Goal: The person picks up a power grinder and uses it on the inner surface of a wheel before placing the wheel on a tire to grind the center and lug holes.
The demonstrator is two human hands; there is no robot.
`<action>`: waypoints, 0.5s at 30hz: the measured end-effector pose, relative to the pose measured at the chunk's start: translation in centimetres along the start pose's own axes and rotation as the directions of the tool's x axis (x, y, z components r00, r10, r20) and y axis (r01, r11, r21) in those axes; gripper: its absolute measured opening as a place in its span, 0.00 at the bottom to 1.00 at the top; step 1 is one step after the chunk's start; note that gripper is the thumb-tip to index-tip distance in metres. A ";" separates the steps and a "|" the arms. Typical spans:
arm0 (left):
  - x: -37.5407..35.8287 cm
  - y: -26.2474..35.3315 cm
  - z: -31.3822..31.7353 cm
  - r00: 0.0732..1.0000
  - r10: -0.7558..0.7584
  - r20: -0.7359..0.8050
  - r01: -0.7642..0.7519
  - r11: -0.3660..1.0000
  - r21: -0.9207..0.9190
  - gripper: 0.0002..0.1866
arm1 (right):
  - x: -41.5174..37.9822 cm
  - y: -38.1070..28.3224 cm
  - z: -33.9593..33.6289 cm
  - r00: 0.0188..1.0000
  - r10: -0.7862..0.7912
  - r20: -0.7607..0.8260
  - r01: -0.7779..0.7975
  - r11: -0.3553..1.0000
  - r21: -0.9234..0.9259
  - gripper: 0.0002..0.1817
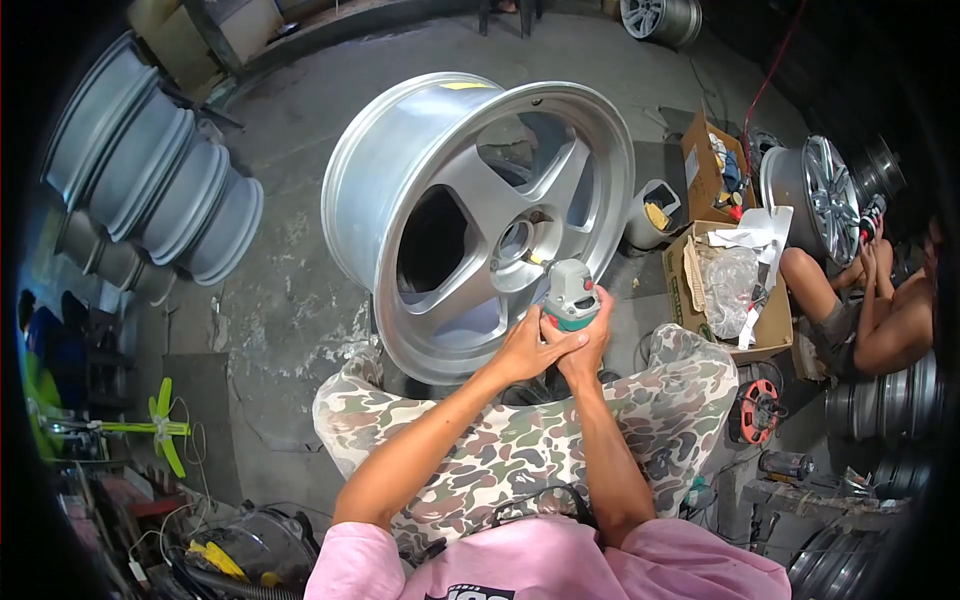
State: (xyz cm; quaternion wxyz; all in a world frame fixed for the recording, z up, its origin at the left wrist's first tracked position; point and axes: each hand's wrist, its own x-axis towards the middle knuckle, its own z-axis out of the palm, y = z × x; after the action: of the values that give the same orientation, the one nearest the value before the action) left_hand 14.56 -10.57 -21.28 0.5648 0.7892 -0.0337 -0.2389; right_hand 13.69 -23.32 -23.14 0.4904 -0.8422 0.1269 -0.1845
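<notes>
A silver five-spoke car wheel rim (pixel 545 210) stands upright in front of me, its face turned toward me. My left hand (pixel 533 347) and my right hand (pixel 590 338) are both wrapped round a grey and green power tool (pixel 571 290), held close before the lower spokes. The tool's nose points at the hub, where a small yellow tip (pixel 537 259) overlaps the edge of the centre hole. My right fingers curl along the tool's right side, and my left fingers close on its lower left.
Stacked rims (pixel 150 170) stand at the left, above a green fan (pixel 163 428). Right of the wheel are a cut plastic container (pixel 655 212), cardboard boxes (pixel 765 335) and an orange cable reel (pixel 757 410). At far right, another person (pixel 870 320) works on a rim (pixel 830 200).
</notes>
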 end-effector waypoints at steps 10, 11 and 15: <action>2.7 -1.5 1.5 1.000 0.022 -0.010 -0.024 0.945 -0.328 0.50 | -0.5 1.5 0.4 1.000 0.012 0.029 -0.015 0.992 0.128 0.48; 2.6 -1.2 1.6 1.000 0.005 -0.016 -0.010 0.945 -0.326 0.50 | -0.6 2.0 0.4 1.000 -0.007 0.024 0.004 0.992 0.126 0.48; 2.6 -0.8 1.6 0.999 -0.038 -0.036 0.026 0.957 -0.289 0.49 | -0.3 1.4 0.4 0.999 -0.036 0.021 0.034 0.996 0.084 0.47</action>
State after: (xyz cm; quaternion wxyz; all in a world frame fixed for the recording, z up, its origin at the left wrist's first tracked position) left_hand 16.00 -12.57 -23.28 0.6704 0.7035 0.0261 -0.2342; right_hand 13.53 -23.56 -24.58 0.5235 -0.8249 0.0988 -0.1889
